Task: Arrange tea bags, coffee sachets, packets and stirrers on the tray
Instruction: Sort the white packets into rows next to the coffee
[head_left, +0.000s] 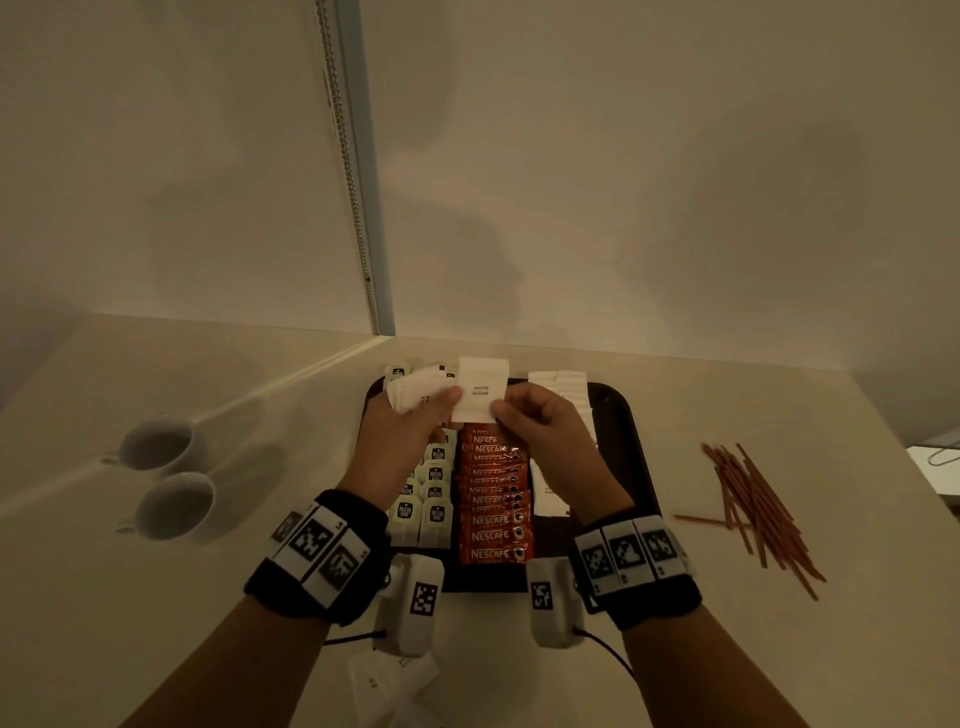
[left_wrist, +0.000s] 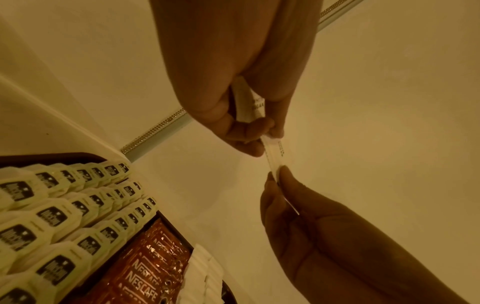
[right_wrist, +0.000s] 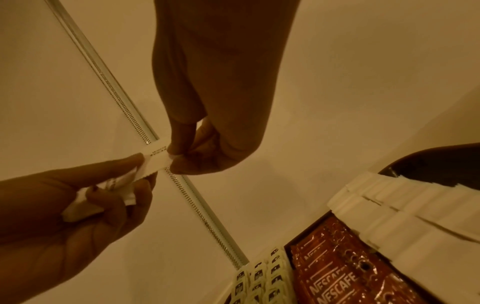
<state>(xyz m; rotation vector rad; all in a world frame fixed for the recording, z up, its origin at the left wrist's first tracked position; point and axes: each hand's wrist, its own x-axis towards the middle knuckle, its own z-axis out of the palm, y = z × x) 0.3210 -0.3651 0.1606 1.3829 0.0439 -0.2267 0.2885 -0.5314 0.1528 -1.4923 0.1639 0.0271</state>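
Two hands: both raised over the far end of the tray (head_left: 631, 441), meeting on one white sugar packet (head_left: 480, 394).
Left hand (head_left: 410, 436): fingers curled round a fanned bundle of white packets (head_left: 415, 392), thumb tip on the single packet's left edge.
Right hand (head_left: 545, 431): thumb and fingertips pinch the single packet's lower right corner.
Tray: dark, on the bench (head_left: 753, 649), directly under the hands.
Tea bags (head_left: 426, 499): rows in the tray's left part.
Coffee sachets (head_left: 493, 504): red overlapping column, just right of the tea bags.
White packets on tray (head_left: 563, 387): row along the right part.
Stirrers (head_left: 753, 509): loose pile on the bench, right of the tray.
Cups (head_left: 166, 473): two white, left of the tray.
Loose packets (head_left: 384, 680): on the bench near the forearms.
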